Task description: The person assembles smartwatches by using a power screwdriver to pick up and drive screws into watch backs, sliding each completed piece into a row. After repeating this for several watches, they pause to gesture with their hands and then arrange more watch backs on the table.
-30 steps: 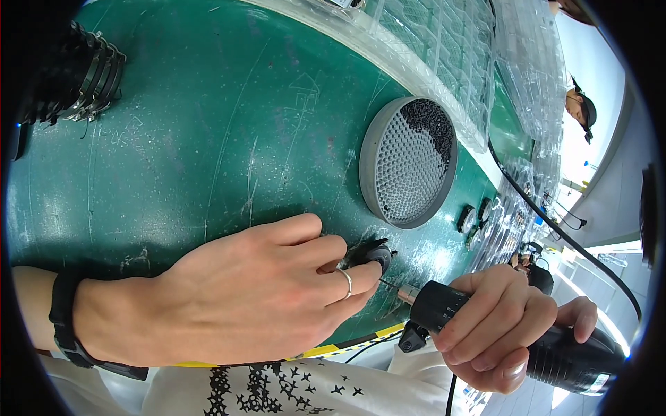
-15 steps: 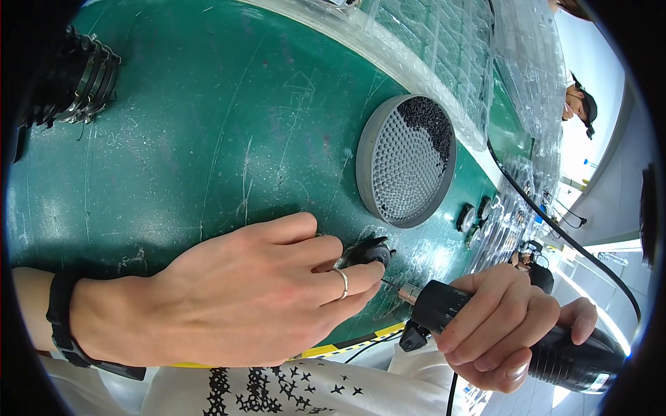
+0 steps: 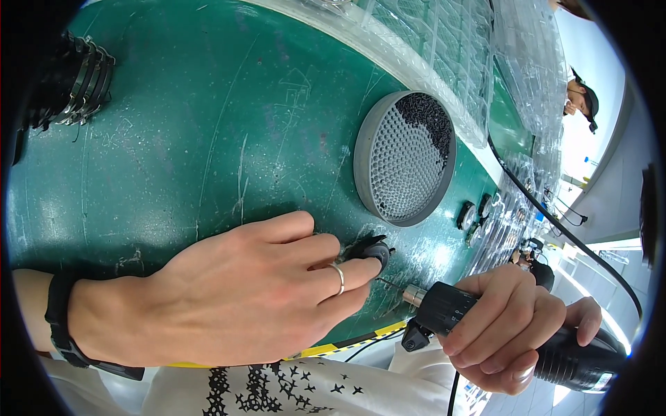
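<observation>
My left hand (image 3: 257, 291), with a ring and a black wrist strap, pinches a small round black part (image 3: 374, 254) against the green tabletop. Only the part's rim and a dark tab show past my fingers. My right hand (image 3: 503, 329) is wrapped round a black electric screwdriver (image 3: 444, 308). Its thin bit points left at the black part, and the tip lies close to my left fingertips; whether it touches the part I cannot tell. Beyond my fingers stands a round grey tray (image 3: 409, 180) with a dimpled bottom and many small black screws (image 3: 424, 119) along its far side.
Black banded parts (image 3: 83, 80) are stacked at the far left. Two small round dark parts (image 3: 466, 215) lie right of the tray. Clear plastic trays (image 3: 430, 41) line the far edge. A black cable (image 3: 555, 222) runs down the right. Another person (image 3: 579, 100) is at the far right.
The screwdriver has shifted slightly right, its bit drawn back a little from the black part. My left hand keeps its hold almost unmoved.
</observation>
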`<state>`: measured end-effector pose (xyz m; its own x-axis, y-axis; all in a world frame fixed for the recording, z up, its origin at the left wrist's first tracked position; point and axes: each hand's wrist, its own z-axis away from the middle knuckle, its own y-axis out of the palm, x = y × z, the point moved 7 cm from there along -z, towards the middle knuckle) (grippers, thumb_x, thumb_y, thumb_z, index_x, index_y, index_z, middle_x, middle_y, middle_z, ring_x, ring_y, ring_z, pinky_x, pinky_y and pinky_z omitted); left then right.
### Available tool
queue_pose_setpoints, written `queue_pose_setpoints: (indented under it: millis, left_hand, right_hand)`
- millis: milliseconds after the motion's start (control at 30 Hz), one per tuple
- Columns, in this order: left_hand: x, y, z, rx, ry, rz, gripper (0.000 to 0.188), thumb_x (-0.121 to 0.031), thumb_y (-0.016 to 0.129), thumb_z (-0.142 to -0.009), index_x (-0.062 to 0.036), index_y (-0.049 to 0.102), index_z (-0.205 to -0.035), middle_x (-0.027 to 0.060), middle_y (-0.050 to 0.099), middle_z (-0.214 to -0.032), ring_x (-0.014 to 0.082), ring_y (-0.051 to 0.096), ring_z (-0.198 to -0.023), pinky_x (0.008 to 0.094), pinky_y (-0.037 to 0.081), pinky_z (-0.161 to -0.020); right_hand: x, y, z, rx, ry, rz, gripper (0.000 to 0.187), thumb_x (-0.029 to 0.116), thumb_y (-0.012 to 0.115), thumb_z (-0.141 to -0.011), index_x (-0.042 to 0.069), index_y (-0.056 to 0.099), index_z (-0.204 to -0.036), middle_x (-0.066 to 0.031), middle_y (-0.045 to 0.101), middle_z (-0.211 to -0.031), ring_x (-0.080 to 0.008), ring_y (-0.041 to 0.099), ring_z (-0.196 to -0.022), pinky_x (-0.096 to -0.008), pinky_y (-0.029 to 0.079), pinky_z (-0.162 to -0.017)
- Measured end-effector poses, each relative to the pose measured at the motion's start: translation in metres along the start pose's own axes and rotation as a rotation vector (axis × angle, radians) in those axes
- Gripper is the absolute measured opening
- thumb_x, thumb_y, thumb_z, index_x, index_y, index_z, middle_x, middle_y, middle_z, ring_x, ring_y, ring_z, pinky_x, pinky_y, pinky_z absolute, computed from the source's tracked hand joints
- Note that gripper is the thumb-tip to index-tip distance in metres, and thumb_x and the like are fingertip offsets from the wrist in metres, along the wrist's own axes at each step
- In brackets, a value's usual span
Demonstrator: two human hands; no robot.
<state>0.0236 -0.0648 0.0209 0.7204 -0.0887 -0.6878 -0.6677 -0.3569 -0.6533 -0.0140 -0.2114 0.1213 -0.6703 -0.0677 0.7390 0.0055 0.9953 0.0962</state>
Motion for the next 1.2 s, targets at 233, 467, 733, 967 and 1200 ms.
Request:
queue_pose_setpoints:
  millis: [233,467,733,967,1200]
  left_hand:
    - [0.011,-0.001,-0.006,0.024,-0.159,0.178,0.019,-0.019,0.075,-0.085,-0.0112,0.065,-0.1,-0.0014,0.064,-0.101,0.015,0.059,-0.075,0.0294,0.043,-0.071]
    - [0.009,-0.002,-0.003,-0.073,-0.139,0.229,0.018,-0.022,0.075,-0.087,-0.0117,0.063,-0.096,-0.0012,0.06,-0.088,0.0163,0.06,-0.076,0.0313,0.044,-0.071]
    - [0.005,-0.002,-0.004,-0.055,-0.017,0.111,0.014,-0.021,0.071,-0.09,-0.0114,0.062,-0.092,-0.0013,0.059,-0.084,0.0157,0.061,-0.077,0.0314,0.044,-0.073]
    - [0.001,-0.009,-0.003,-0.025,-0.011,0.175,0.009,-0.022,0.068,-0.093,-0.0132,0.065,-0.094,-0.0018,0.059,-0.087,0.0161,0.061,-0.079,0.0315,0.044,-0.074]
    - [-0.002,-0.008,-0.004,0.015,0.031,0.139,0.01,-0.025,0.066,-0.096,-0.0145,0.066,-0.097,-0.0018,0.059,-0.092,0.0158,0.06,-0.082,0.0306,0.044,-0.076]
  right_hand:
    - [0.003,0.002,0.006,-0.089,0.0,-0.038,0.048,-0.004,0.065,-0.085,0.0,0.035,-0.122,-0.0074,0.057,-0.065,-0.0145,0.06,-0.041,-0.0249,0.056,-0.035]
    - [0.0,0.024,0.007,-0.014,0.06,-0.06,0.048,-0.005,0.064,-0.086,0.0,0.034,-0.123,-0.0078,0.055,-0.064,-0.0162,0.06,-0.042,-0.0264,0.057,-0.035]
    - [0.001,0.029,0.007,-0.006,0.106,-0.058,0.047,-0.006,0.061,-0.089,0.004,0.033,-0.126,-0.0099,0.058,-0.063,-0.0182,0.058,-0.04,-0.0314,0.056,-0.036]
    - [-0.001,0.028,0.011,0.082,0.287,-0.19,0.061,-0.016,0.061,-0.085,0.014,0.03,-0.128,-0.0126,0.061,-0.068,-0.0255,0.059,-0.049,-0.0421,0.054,-0.048]
    - [-0.002,0.03,0.018,0.074,0.287,-0.19,0.056,-0.006,0.063,-0.09,0.012,0.028,-0.131,-0.0109,0.059,-0.067,-0.0237,0.059,-0.048,-0.0402,0.054,-0.045]
